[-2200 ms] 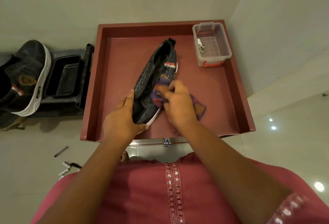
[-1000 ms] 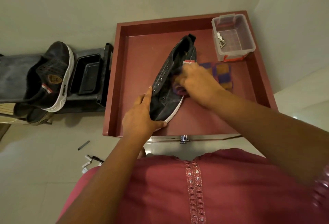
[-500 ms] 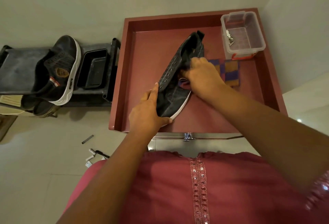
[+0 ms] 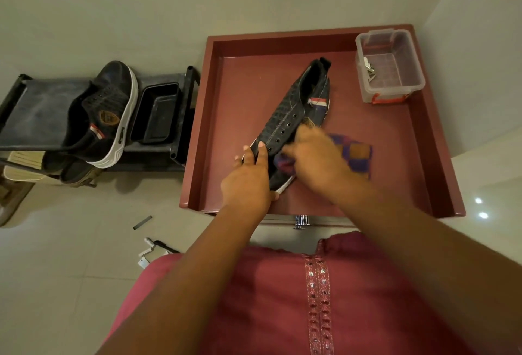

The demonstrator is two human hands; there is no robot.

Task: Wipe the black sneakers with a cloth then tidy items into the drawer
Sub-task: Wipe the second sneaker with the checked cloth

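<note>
A black sneaker (image 4: 293, 111) with a white sole lies tilted on the dark red tray-like top (image 4: 243, 78), toe toward me. My left hand (image 4: 248, 182) grips its toe end. My right hand (image 4: 313, 154), blurred, holds a purple and orange checked cloth (image 4: 353, 154) against the sneaker's right side near the front. A second black sneaker (image 4: 104, 117) leans on a black rack to the left.
A clear plastic box (image 4: 389, 66) with small metal pieces sits at the tray's back right corner. A black tub (image 4: 155, 114) stands on the rack (image 4: 36, 111). A metal drawer knob (image 4: 302, 220) shows below the tray's front. Small bits lie on the floor (image 4: 142, 222).
My right hand has slid the cloth along the sneaker from near the heel back toward the toe. The left hand stays on the toe. The view shifted slightly.
</note>
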